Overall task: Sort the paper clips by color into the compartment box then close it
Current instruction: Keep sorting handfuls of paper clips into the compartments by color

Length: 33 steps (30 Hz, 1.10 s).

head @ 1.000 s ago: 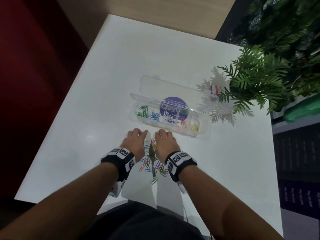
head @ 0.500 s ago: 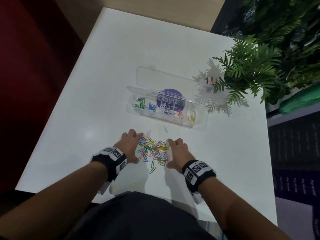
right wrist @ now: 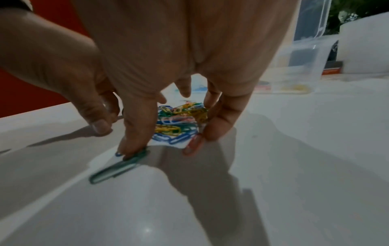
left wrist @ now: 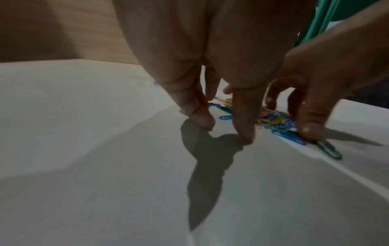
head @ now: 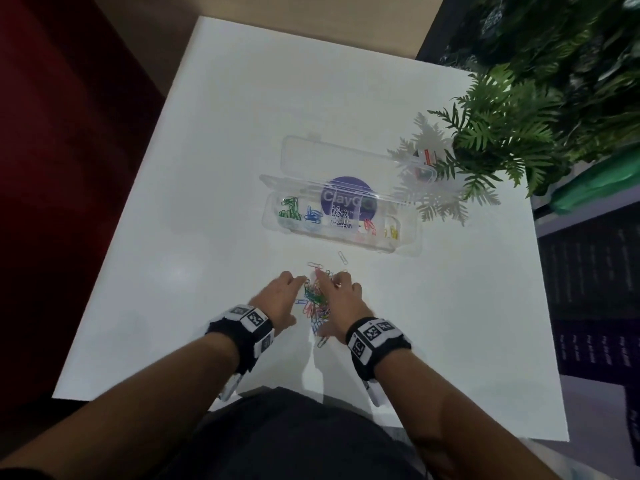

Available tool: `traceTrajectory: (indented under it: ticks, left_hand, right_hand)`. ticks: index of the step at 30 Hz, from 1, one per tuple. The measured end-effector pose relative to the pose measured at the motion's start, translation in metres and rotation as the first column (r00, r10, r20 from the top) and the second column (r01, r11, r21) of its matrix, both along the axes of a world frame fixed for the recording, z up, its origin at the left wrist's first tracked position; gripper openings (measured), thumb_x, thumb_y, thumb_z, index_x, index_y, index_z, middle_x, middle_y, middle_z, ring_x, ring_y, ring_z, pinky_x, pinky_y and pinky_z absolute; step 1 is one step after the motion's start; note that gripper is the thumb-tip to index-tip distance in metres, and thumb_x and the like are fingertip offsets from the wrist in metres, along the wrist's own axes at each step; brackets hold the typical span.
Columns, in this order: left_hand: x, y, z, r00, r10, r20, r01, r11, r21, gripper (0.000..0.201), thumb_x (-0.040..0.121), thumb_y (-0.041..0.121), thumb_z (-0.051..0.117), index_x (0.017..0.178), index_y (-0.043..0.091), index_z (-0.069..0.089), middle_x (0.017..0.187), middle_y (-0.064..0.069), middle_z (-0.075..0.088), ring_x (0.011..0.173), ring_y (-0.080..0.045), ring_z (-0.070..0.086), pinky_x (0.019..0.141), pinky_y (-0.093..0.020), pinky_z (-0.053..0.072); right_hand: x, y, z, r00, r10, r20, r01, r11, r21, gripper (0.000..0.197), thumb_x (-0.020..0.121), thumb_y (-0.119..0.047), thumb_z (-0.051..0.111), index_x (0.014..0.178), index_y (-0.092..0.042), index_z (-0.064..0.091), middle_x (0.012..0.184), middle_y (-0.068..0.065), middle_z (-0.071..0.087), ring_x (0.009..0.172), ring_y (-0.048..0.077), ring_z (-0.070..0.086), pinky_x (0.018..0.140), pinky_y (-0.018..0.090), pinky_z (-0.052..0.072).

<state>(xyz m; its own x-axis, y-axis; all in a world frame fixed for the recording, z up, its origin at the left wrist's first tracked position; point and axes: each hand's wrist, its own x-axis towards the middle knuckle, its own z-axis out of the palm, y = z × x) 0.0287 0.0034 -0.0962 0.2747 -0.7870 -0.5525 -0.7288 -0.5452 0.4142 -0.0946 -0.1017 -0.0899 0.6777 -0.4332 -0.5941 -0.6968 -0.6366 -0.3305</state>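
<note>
A heap of mixed coloured paper clips (head: 316, 301) lies on the white table (head: 207, 202), squeezed between my two hands. My left hand (head: 289, 299) presses its straight fingers (left wrist: 242, 119) on the table at the heap's left. On the right side my right hand (head: 332, 303) sets its fingertips (right wrist: 134, 143) down, touching a green clip (right wrist: 118, 168) and a red clip (right wrist: 192, 144). Neither hand holds a clip. Beyond the hands the clear compartment box (head: 408, 244) stands with its lid (head: 346, 161) open, holding green, blue, white, red and yellow clips in separate compartments.
Two white clips (head: 343, 258) lie loose between the heap and the box. A green fern (head: 502, 133) overhangs the table's back right, close to the box's right end. The table's near edge is just above my lap.
Half a second ago my hands were apart with the clips spread out. They have since closed in from both sides and bunched the clips into a narrow heap.
</note>
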Motion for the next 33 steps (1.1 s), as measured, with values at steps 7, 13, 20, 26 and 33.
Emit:
traceTrajectory:
  ticks: [7, 13, 20, 26, 33]
  left_hand:
    - [-0.003, -0.018, 0.003, 0.968, 0.193, -0.159, -0.215, 0.968, -0.131, 0.035, 0.079, 0.015, 0.066, 0.105, 0.013, 0.043, 0.103, -0.01, 0.06, 0.082, -0.021, 0.051, 0.068, -0.028, 0.037]
    - [-0.006, -0.025, 0.003, 0.952, 0.237, -0.192, -0.269, 0.95, -0.161, 0.025, 0.084, 0.013, 0.057, 0.102, 0.011, 0.041, 0.094, -0.012, 0.061, 0.082, -0.029, 0.056, 0.067, -0.035, 0.042]
    - [-0.011, -0.031, -0.001, 0.884, 0.352, -0.308, -0.421, 0.887, -0.192, 0.027, 0.082, 0.005, 0.052, 0.106, 0.015, 0.043, 0.084, -0.006, 0.06, 0.074, -0.021, 0.056, 0.063, -0.026, 0.044]
    - [-0.006, -0.032, 0.006, 0.808, 0.399, -0.434, -0.506, 0.846, -0.166, 0.033, 0.082, -0.004, 0.052, 0.109, 0.013, 0.041, 0.07, -0.001, 0.057, 0.064, -0.016, 0.053, 0.059, -0.017, 0.044]
    - [0.006, -0.041, 0.014, 0.496, 0.585, -0.641, -0.708, 0.7, 0.091, 0.02, 0.075, -0.007, 0.045, 0.078, 0.012, 0.053, 0.074, -0.01, 0.057, 0.064, -0.023, 0.054, 0.065, -0.038, 0.048]
  right_hand:
    - [0.024, 0.006, -0.005, 0.993, -0.092, 0.074, 0.092, 0.996, 0.005, 0.047, 0.083, -0.015, 0.059, 0.128, -0.024, 0.046, 0.124, 0.011, 0.038, 0.109, 0.033, 0.045, 0.085, 0.04, 0.044]
    - [0.027, 0.006, -0.007, 0.947, -0.302, 0.107, 0.292, 0.951, 0.1, 0.019, 0.089, -0.032, 0.046, 0.102, -0.019, 0.052, 0.099, 0.004, 0.054, 0.081, 0.024, 0.057, 0.076, 0.038, 0.049]
    - [0.03, 0.002, -0.006, 0.92, -0.363, 0.147, 0.34, 0.927, 0.159, 0.017, 0.092, -0.024, 0.044, 0.101, -0.014, 0.053, 0.087, -0.004, 0.053, 0.079, 0.021, 0.055, 0.064, 0.031, 0.044]
    - [0.036, 0.003, -0.009, 0.928, -0.355, 0.115, 0.345, 0.934, 0.095, 0.02, 0.088, -0.028, 0.045, 0.096, -0.016, 0.059, 0.077, -0.008, 0.047, 0.077, 0.023, 0.053, 0.063, 0.029, 0.039]
    - [0.035, -0.013, 0.009, 0.905, -0.409, 0.114, 0.397, 0.91, 0.119, 0.017, 0.076, -0.003, 0.055, 0.064, -0.014, 0.058, 0.07, 0.001, 0.054, 0.07, 0.022, 0.053, 0.06, 0.025, 0.042]
